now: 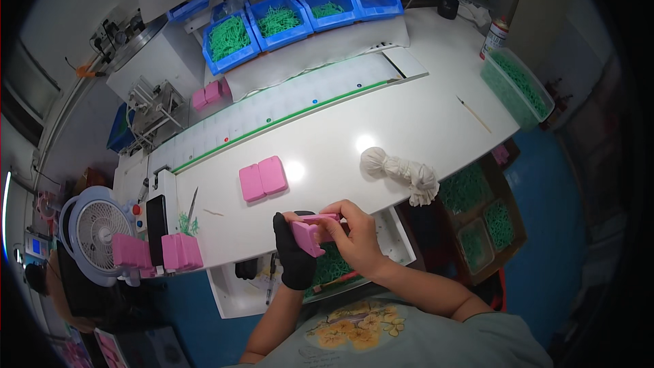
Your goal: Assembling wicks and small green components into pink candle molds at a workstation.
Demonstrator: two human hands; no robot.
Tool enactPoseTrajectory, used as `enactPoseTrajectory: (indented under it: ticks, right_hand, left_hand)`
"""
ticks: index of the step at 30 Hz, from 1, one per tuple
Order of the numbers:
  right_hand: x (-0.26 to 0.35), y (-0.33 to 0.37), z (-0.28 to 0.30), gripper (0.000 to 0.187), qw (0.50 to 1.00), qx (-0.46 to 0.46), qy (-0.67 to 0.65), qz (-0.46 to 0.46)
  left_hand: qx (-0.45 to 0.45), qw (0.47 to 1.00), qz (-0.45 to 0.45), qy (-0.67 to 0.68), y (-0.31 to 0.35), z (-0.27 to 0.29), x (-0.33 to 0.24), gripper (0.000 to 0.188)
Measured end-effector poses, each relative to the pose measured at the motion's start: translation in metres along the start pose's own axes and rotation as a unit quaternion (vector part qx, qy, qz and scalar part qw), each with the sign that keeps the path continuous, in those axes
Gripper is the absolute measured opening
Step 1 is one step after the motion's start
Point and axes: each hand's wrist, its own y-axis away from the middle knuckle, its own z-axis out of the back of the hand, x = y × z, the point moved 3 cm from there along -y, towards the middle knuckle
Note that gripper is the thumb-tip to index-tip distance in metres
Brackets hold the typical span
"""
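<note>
- The left hand [294,269], in a black glove with bare fingertips, is curled around a pink piece [308,239], gripping it from the left and below.
- The right hand [361,240], bare, has its thumb and fingers bent in against the right side of the same piece.
- The pink piece is held at the surface's [327,143] front edge, above an open white drawer [230,298] containing green pieces.
- Beyond it, 2 pink blocks [251,182] lie side by side on the surface.
- To their right sits a knotted white cloth bundle [402,170]; to their left lies a pointed metal tool [193,203].
- A thin brush [475,115] rests at far right, near a clear tub [499,88] of green strands.
- Behind the green-edged strip [276,109], 4 blue bins [236,63] stand in a row, 3 showing green strands.
- A fan [100,232] stands at left, near more pink blocks [181,252].
</note>
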Motion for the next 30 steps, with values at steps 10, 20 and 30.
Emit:
enactPoseTrajectory:
  ticks: [10,20,30]
  right_hand:
    - [-0.003,0.010,-0.011,0.024,0.998,-0.057,-0.021,-0.012]
    - [-0.006,0.015,-0.016,0.024,0.996,-0.094,0.008,0.011]
    - [-0.012,0.009,-0.006,0.022,0.993,-0.079,-0.082,-0.017]
  left_hand:
    - [-0.045,0.987,-0.067,-0.139,-0.001,-0.001,0.004,0.019]
    - [-0.073,0.966,-0.143,-0.202,0.002,-0.014,0.000,0.015]
    - [-0.088,0.995,0.002,0.042,0.006,-0.009,0.010,0.025]
